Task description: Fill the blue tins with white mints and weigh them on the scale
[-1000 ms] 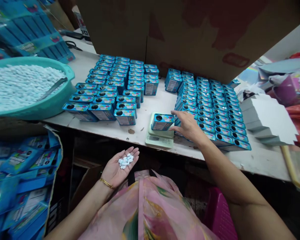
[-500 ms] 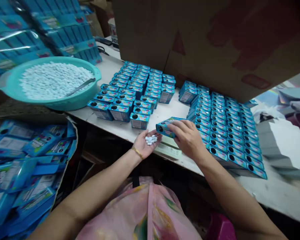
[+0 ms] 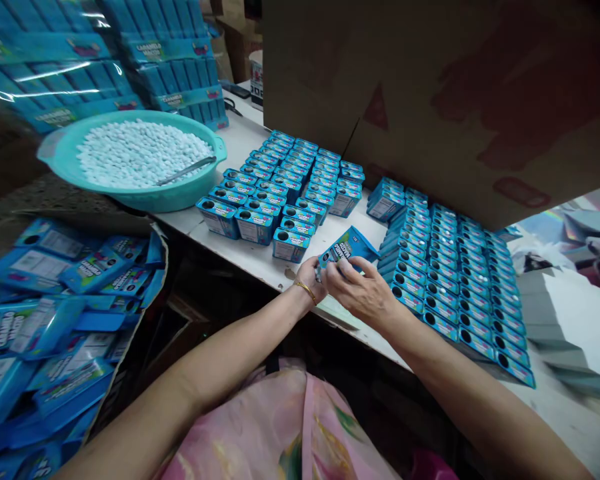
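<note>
A small blue candy box [image 3: 347, 245] is tilted at the table's front edge, its printed face towards me and a flap at its far right end. My right hand [image 3: 357, 287] is closed on the lower end of this box, fingers bent over it. Directly beside and partly behind it, my left hand [image 3: 311, 279], with a gold bracelet at the wrist, is cupped at the box's lower left end. A few pale candies show at the edge of the left palm; the right hand and the box hide most of its fingers.
Upright blue boxes [image 3: 255, 227] stand in rows at centre, with more rows [image 3: 440, 307] at right. A turquoise basin [image 3: 165, 197] of pale candies holds a scoop-like tool [image 3: 185, 171]. Flattened boxes [image 3: 55, 320] fill a carton at lower left. A large cardboard box [image 3: 330, 67] stands behind.
The box has turned so its printed face shows, its far end now pointing right. My left hand, earlier open with candies on the palm, has curled in against the box and right hand.
</note>
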The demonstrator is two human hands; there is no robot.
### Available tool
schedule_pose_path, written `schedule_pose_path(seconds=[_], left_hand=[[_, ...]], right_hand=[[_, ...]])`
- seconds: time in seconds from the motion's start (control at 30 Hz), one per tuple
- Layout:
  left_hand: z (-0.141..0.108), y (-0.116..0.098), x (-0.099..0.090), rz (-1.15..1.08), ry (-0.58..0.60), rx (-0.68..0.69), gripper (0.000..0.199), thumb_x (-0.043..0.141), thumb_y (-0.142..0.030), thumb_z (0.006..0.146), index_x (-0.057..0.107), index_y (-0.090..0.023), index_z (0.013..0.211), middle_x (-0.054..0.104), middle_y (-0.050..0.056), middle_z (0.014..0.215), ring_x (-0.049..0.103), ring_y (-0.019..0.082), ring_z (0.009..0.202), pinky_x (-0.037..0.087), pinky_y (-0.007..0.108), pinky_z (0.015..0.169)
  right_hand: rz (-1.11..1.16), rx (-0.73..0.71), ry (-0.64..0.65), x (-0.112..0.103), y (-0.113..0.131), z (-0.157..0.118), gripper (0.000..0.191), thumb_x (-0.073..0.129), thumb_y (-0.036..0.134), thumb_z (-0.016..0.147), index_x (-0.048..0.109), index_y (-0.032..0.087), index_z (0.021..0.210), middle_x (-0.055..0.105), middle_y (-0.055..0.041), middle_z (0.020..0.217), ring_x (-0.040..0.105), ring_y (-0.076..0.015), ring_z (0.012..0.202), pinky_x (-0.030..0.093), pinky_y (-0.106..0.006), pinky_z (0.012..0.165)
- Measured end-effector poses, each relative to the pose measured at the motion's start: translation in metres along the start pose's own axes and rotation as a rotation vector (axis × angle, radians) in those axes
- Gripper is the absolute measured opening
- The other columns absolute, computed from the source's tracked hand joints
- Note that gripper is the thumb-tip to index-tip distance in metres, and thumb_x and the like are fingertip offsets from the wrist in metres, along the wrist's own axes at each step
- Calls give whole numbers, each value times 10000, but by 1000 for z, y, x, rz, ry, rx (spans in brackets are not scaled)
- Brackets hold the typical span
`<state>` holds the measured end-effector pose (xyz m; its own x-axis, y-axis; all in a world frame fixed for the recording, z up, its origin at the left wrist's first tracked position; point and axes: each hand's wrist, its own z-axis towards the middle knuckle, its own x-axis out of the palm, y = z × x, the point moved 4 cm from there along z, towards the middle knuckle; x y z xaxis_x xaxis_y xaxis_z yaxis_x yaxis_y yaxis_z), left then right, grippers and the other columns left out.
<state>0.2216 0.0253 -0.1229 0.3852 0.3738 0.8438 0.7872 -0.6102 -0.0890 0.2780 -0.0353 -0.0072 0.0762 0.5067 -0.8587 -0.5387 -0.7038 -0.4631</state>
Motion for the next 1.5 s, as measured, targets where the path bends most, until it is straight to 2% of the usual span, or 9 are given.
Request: schedule_pose_path(seconds=[0.2, 0.5, 0.73, 0.97, 1.1, 1.37, 1.5], left_hand=[[0, 4, 4, -34, -4, -30, 181, 435, -141, 758, 590, -61, 806, 616, 81, 637, 606, 145, 599, 480, 227, 606], [0, 9, 15, -19, 28, -60, 197, 424, -130, 779, 587, -49, 854, 636, 82, 664, 615, 138, 594, 486, 210, 566], [3, 11, 13, -36, -17, -63, 186, 436, -126, 782, 576, -54, 882, 630, 73, 638, 607, 133, 553, 479, 202, 517], [3, 13, 14, -58, 19, -79, 171, 440, -102, 767, 579, -71, 862, 635, 69, 669, 613, 126, 588, 485, 191, 555], [6, 14, 14, -65, 13, -83, 173, 430, -99, 777, 576, -69, 865, 623, 62, 629, 595, 116, 530, 475, 184, 502], [7, 13, 15, -81, 56, -45, 140, 437, -58, 754, 566, -68, 807, 634, 94, 677, 614, 142, 600, 503, 233, 576], [4, 10, 10, -69, 15, -32, 116, 458, -83, 756, 570, -83, 785, 615, 86, 645, 614, 162, 610, 513, 282, 596]], right_hand=[[140, 155, 56, 3, -8, -9, 376, 378, 95, 845, 445, 220, 1194, 541, -62, 1126, 444, -194, 1048, 310, -397, 908], [99, 176, 71, 2, -12, -16, 362, 391, 100, 844, 452, 223, 1180, 550, -53, 1104, 436, -192, 1035, 280, -380, 915], [95, 208, 57, 4, -13, -23, 372, 414, 115, 838, 452, 240, 1186, 552, -52, 1107, 429, -203, 1039, 270, -382, 917], [48, 232, 53, 5, -14, -25, 386, 407, 134, 844, 443, 272, 1203, 553, -32, 1109, 430, -206, 1033, 273, -384, 919], [68, 216, 64, 5, -14, -25, 404, 406, 122, 840, 444, 282, 1209, 555, -31, 1106, 431, -204, 1035, 275, -379, 921], [173, 387, 5, 1, -27, -33, 436, 446, 129, 821, 456, 350, 1196, 539, -19, 1137, 414, -225, 1070, 268, -409, 932], [289, 584, -81, -2, -41, -36, 433, 471, 112, 774, 500, 321, 1152, 537, -40, 1102, 427, -244, 1058, 305, -431, 906]])
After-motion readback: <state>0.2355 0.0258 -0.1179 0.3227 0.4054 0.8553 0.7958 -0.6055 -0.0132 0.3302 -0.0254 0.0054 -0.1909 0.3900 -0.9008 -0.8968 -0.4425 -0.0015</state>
